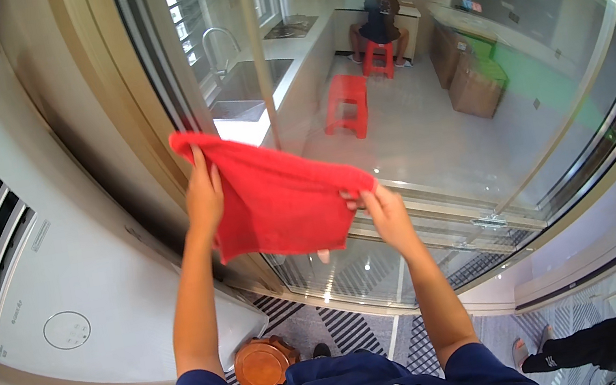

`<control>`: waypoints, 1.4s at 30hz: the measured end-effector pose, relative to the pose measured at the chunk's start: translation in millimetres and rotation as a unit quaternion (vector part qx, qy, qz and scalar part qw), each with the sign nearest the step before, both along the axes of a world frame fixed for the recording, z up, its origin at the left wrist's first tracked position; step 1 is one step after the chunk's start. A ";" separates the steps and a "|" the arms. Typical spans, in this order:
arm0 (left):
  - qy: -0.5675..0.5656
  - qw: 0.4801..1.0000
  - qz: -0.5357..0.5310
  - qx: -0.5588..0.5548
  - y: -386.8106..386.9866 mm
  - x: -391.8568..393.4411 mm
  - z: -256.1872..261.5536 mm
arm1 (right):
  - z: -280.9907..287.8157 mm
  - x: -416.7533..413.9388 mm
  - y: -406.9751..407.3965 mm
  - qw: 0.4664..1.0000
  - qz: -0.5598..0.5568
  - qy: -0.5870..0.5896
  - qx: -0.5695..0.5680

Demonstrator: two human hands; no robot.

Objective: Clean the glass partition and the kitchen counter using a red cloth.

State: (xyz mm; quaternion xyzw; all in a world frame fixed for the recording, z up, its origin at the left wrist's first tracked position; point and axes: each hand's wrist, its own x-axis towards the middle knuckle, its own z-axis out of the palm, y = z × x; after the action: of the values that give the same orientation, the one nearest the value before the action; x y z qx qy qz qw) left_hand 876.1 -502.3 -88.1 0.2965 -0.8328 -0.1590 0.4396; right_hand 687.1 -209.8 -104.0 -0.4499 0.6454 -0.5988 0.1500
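Observation:
A red cloth [285, 202] is spread between my two hands in front of a glass sliding door [426, 128]. My left hand [203, 195] grips its upper left part, with fingers pointing up along the fabric. At the right corner my right hand [385, 210] pinches the cloth between thumb and fingers. The cloth's lower edge hangs loose, and I cannot tell whether the fabric touches the glass.
A white floor-standing air conditioner [111, 301] is close on my left, above a round wooden stool [261, 366]. Through the glass, a seated person [380, 12], red plastic stools [347, 105], a sink [251, 82] and cardboard boxes [478, 88] show. Another person [605, 335] stands at right.

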 end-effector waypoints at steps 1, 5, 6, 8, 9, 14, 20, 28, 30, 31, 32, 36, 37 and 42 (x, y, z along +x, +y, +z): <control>-0.015 0.998 0.001 0.058 12.1 -6.9 -27.8 | -22.4 -3.2 10.2 1.000 -0.011 -0.002 0.002; -0.087 0.992 -0.004 0.092 56.1 -11.6 -137.0 | -123.7 -7.2 48.7 0.993 -0.030 -0.083 0.072; -0.084 0.990 -0.036 0.106 72.8 -17.0 -158.9 | -155.5 -12.2 65.0 0.993 -0.042 -0.082 0.073; -0.082 0.980 -0.101 0.150 102.1 -25.4 -200.9 | -207.6 -21.9 99.7 0.959 -0.050 -0.267 0.080; -0.085 0.972 -0.127 0.180 110.6 -23.5 -218.7 | -213.0 -17.6 109.6 0.960 -0.053 -0.264 0.076; -0.034 0.964 -0.175 0.198 178.5 -62.1 -238.6 | -193.6 -24.0 162.7 0.929 -0.129 -0.346 -0.004; 0.077 0.966 -0.206 0.136 286.9 -115.5 -172.7 | -137.5 -82.1 257.1 0.931 -0.243 -0.250 -0.104; 0.210 0.906 -0.358 -0.079 325.3 -195.9 21.8 | 49.8 -151.6 365.9 0.920 -0.320 -0.030 -0.226; 0.231 0.894 -0.371 -0.096 328.2 -204.1 75.3 | 107.8 -144.0 361.5 0.916 -0.316 0.027 -0.246; 0.235 0.891 -0.374 -0.103 328.7 -206.0 96.5 | 128.2 -140.3 355.4 0.913 -0.313 0.065 -0.252; 0.233 0.893 -0.372 -0.101 327.1 -208.5 112.7 | 144.2 -137.4 348.1 0.914 -0.312 0.063 -0.250; 0.197 0.906 -0.343 -0.150 322.5 -204.6 125.7 | 150.7 -138.9 337.9 0.906 -0.316 0.127 -0.251; 0.180 0.911 -0.329 -0.171 320.1 -202.0 120.6 | 139.7 -145.4 337.3 0.905 -0.308 0.106 -0.274; 0.106 0.931 -0.272 -0.217 299.4 -176.7 21.8 | 32.8 -151.5 327.1 0.913 -0.233 -0.023 -0.333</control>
State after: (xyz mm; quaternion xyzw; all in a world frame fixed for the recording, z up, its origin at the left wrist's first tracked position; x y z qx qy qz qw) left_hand 699.4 -203.0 -66.3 -0.0629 -0.8441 -0.1182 0.5193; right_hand 535.5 117.3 -71.1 -0.2964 0.4915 -0.8073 -0.1372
